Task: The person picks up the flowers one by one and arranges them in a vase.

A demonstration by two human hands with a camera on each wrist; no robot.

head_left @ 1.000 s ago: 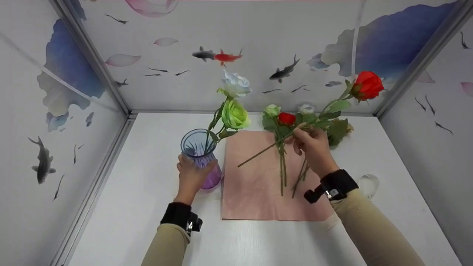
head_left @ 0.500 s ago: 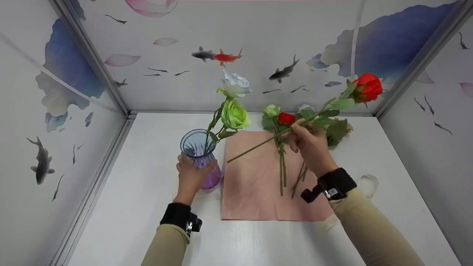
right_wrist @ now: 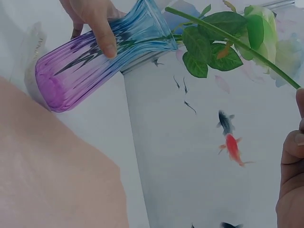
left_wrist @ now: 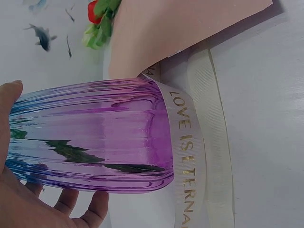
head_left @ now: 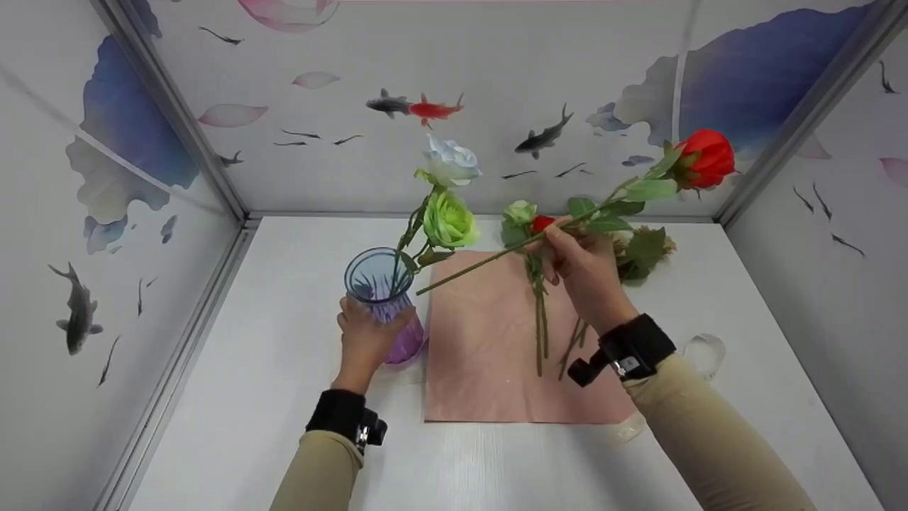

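My left hand (head_left: 370, 341) grips a ribbed glass vase (left_wrist: 104, 137), blue at the rim and purple at the base, around its side. Inside it stand a white rose (head_left: 452, 160) and a green rose (head_left: 450, 218), both leaning right. My right hand (head_left: 585, 273) pinches the stem of a red rose (head_left: 706, 160) near mid-length. The bloom points up and right, and the bare stem end slants down left, close beside the vase's rim in the head view. In the right wrist view that stem (right_wrist: 228, 35) overlaps the green rose's leaves.
Pink wrapping paper (head_left: 482, 355) lies right of the vase, with several more flower stems (head_left: 540, 326) and their blooms across its far part. A cream ribbon with gold lettering (left_wrist: 185, 142) runs by the vase's base. A ribbon loop (head_left: 706, 355) lies at the right. Printed walls enclose the table.
My right hand has moved left with the red rose, bringing its stem end from over the paper to near the vase's rim. The left hand and vase stay in place.
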